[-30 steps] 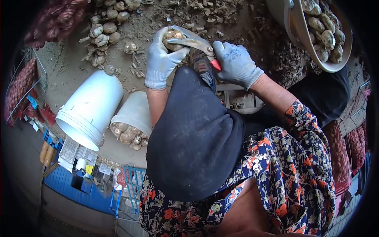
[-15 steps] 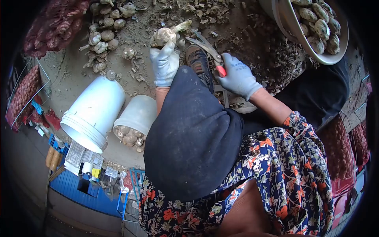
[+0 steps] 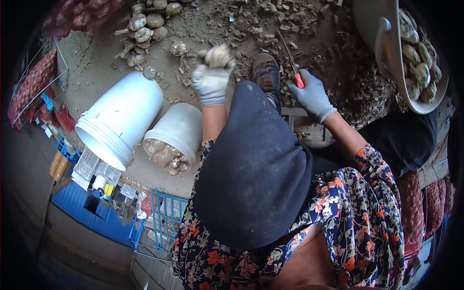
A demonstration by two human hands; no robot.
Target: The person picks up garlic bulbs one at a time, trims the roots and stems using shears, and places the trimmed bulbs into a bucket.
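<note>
In my gloved left hand (image 3: 212,81) is a garlic bulb (image 3: 218,56), smeared by motion and held up by curled fingers. No long stalk shows on it now. My gloved right hand (image 3: 313,95) is wrapped round the red handle of a pair of shears (image 3: 290,57), whose blade points up and away from me, apart from the bulb. Between the two hands is my shoe (image 3: 266,70) on the dirt floor. Loose garlic bulbs (image 3: 143,34) lie in a heap beyond my left hand.
A large white bucket (image 3: 123,113) lies tipped on the left, beside a smaller bucket (image 3: 181,123) with bulbs at its mouth. At right, another bucket (image 3: 411,82) holds more garlic. Dry trimmings (image 3: 333,58) litter the floor. Red mesh sacks (image 3: 82,14) stand around.
The bulb's long stalk no longer shows. My left hand has moved right and turned, carrying the bulb; my right hand has shifted right and slightly down with the shears. The view has shifted too.
</note>
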